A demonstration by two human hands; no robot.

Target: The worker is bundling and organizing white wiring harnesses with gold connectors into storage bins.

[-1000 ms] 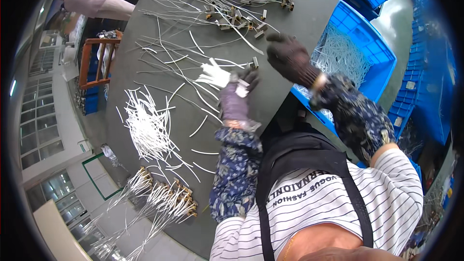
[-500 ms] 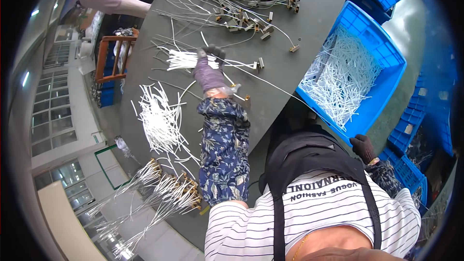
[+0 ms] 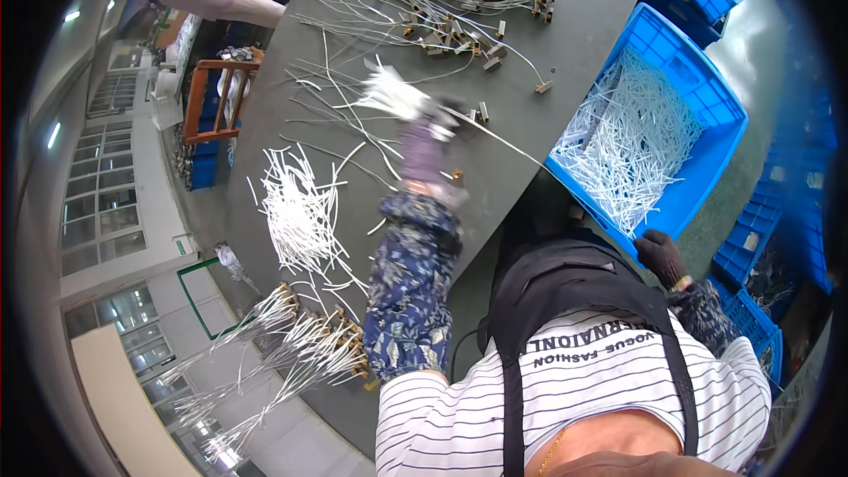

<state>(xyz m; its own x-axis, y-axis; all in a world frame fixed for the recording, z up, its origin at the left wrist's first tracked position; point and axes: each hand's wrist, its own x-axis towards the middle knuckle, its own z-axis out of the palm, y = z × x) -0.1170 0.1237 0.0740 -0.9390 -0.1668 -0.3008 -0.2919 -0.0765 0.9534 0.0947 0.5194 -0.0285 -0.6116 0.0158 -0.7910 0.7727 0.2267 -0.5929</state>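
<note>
Left hand (image 3: 427, 143), gloved, out over the grey counter (image 3: 565, 44), grip closed around a bundle of white tubes (image 3: 395, 95); bundle fans up-left from the fist, blurred. A thin wire (image 3: 503, 137) runs right from the fist. Right hand (image 3: 661, 256), dark glove, low at the near corner of the blue crate (image 3: 698, 185) of white tubes, well apart from the bundle; can't tell whether its grip is closed or holds anything. Loose pile of white tubes (image 3: 296, 212) on counter left of forearm.
</note>
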